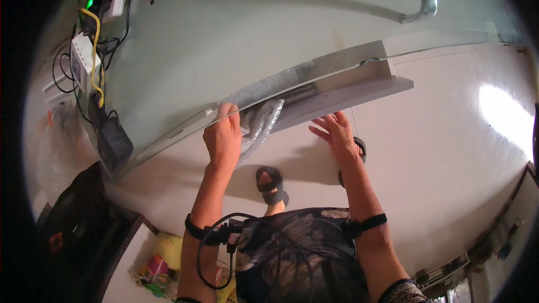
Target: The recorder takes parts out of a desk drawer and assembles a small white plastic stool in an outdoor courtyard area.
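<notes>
Several dark cables [126, 22] and a yellow cable [98, 28] run along the far left, beside a white box-shaped device [84, 59] with a small green light beyond it. Nearer on that side, a black power adapter [115, 145] lies at the left end of the glass tabletop [252, 28], and at the near left are colourful packages [163, 258].

To the right of these, the left hand [223, 137] is at the near edge of the glass, its fingers bent and close together. It touches the left side of a silvery, textured sheet [263, 120]; whether the fingertips pinch the sheet or just the edge, I cannot tell. The sheet is crumpled, lying partly in a long grey drawer [359, 92] beneath the glass and hanging over its near side. On the floor, nearer the person, is a dark sandal [270, 182] on a foot.

Farther right, the right hand [339, 134] is just beside the drawer's near edge, its fingers spread and holding nothing. At the far right, a curved metal piece [429, 3] shows beside the glass, and bright light shines on the pale floor [435, 134].
</notes>
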A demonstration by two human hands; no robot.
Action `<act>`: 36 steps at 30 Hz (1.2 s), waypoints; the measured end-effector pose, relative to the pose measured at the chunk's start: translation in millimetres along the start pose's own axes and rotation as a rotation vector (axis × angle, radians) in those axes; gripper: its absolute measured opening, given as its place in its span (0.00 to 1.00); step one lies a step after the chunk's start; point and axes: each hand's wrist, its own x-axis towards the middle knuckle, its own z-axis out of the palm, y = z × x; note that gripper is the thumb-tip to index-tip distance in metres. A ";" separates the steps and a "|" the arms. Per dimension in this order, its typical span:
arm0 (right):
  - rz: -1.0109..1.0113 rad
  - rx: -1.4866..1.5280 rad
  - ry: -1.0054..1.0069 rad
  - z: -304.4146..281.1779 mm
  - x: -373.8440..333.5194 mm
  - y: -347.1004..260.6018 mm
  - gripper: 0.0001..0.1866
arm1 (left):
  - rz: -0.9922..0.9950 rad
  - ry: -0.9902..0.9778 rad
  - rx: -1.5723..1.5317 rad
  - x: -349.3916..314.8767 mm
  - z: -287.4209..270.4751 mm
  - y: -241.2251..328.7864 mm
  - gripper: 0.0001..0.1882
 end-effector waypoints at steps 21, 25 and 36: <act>-0.485 -1.692 -0.087 144.9 39.5 -13.2 0.08 | -0.698 -0.462 -0.964 -102.3 -50.7 -55.4 0.13; -0.446 -1.694 -0.073 113.1 16.4 -35.7 0.08 | -0.726 -0.345 -1.151 -109.3 -43.9 -59.4 0.12; -0.335 -0.713 0.147 82.3 -43.3 -85.9 0.10 | -0.350 -0.506 -0.847 -85.8 -53.2 -13.6 0.15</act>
